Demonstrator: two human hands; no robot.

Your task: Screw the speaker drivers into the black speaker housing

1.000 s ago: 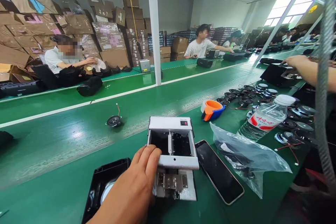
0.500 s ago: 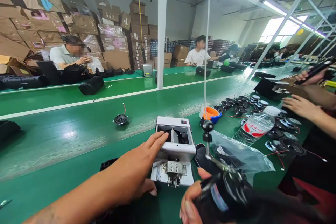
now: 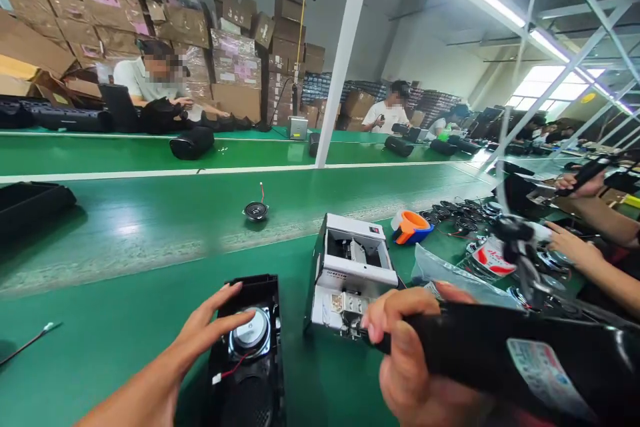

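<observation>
My left hand (image 3: 200, 327) lies spread over an open black speaker housing (image 3: 270, 293), its fingertips at the rim and beside a round silver-backed speaker driver (image 3: 249, 335) with a red wire. My right hand (image 3: 410, 353) grips a long black speaker body (image 3: 500, 347) with a printed label, its end close to a white metal fixture (image 3: 350, 273). That fixture stands on the green belt between my hands, with a black interior and metal parts showing. The far side of the black body runs out of the frame.
A loose small speaker driver (image 3: 255, 211) with red wire lies on the belt. To the right are a water bottle (image 3: 493, 257), a plastic bag (image 3: 450, 273), an orange-and-blue roll of tape (image 3: 411, 227), several drivers and a co-worker's hands (image 3: 570, 243). Workers and stacked cartons line the far side.
My left hand has moved off the white fixture and onto the black housing. My right hand has brought the black speaker body over to the fixture, which now looks turned.
</observation>
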